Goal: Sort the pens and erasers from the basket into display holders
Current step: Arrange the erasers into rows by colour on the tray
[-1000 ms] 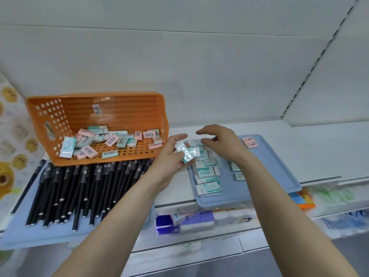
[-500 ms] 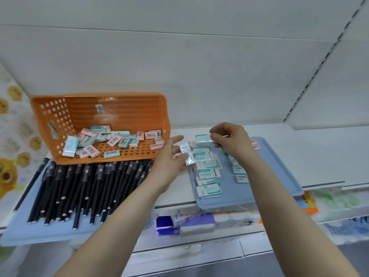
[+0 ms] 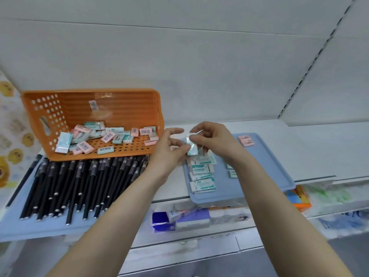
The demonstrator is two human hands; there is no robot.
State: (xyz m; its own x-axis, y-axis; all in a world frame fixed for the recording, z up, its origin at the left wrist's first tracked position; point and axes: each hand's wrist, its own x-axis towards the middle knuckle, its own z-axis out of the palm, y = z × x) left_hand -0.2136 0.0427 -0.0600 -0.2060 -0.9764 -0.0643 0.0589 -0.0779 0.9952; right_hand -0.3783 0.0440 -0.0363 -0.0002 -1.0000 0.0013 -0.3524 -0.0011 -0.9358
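Both hands meet over the white shelf [image 3: 311, 152] on one small teal-and-white wrapped eraser [image 3: 192, 146]. The left hand [image 3: 167, 150] curls its fingers round the lower end with the thumb raised free, and the right hand [image 3: 214, 140] pinches the upper end between thumb and fingertips. Whether more erasers sit behind it in the left palm, I cannot tell.

The eraser is held just above the far end of the flat light blue plastic tray [image 3: 265, 172] on the right. A column of teal-and-white erasers [image 3: 202, 173] lies overlapping along that tray's left side, a few more show beside the right forearm, and two pink erasers [image 3: 246, 140] lie at the far corner.

To the left, an orange perforated plastic basket [image 3: 123, 108] lies tipped on its side, with loose pink and teal erasers [image 3: 103, 137] scattered on its lower wall. In front of it, black pens [image 3: 69, 180] lie side by side on a second light blue tray [image 3: 40, 226].
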